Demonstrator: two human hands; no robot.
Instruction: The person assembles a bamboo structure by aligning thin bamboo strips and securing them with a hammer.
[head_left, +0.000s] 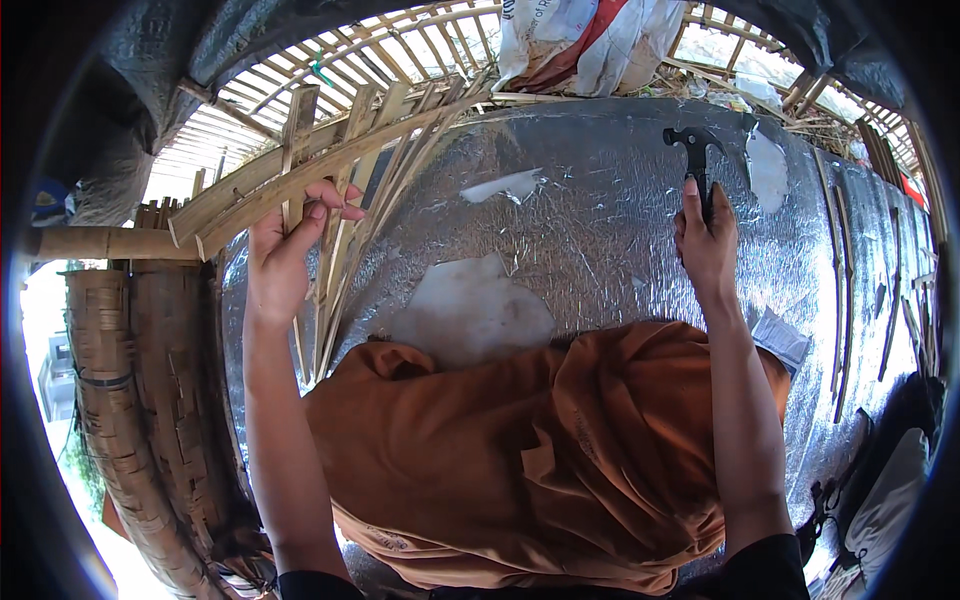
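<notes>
Bamboo slats [330, 165], pale and split lengthwise, form a crossed bundle at the upper left of the head view, lying over the edge of a silver foil sheet [600, 210] that covers most of the working surface. The left hand [285, 250] is raised at the bundle: its fingers are curled around one long slat, thumb on the near side, so the slat is grasped and rests diagonally across the others. The right hand [705, 245] is at the upper right, well apart from the bundle. Its fingers are clenched on the handle of a black hammer [693, 150], with the index finger laid straight along the handle. The hammer head points away from the person and sits above the foil; whether it touches the foil cannot be told. An orange cloth [520, 450] lies bunched between the two forearms in the lower centre. The foil shows bare torn patches [470, 310] near the cloth. More thin strips [838, 290] lie along the right edge of the foil. A woven bamboo wall [140, 400] stands at the left.
</notes>
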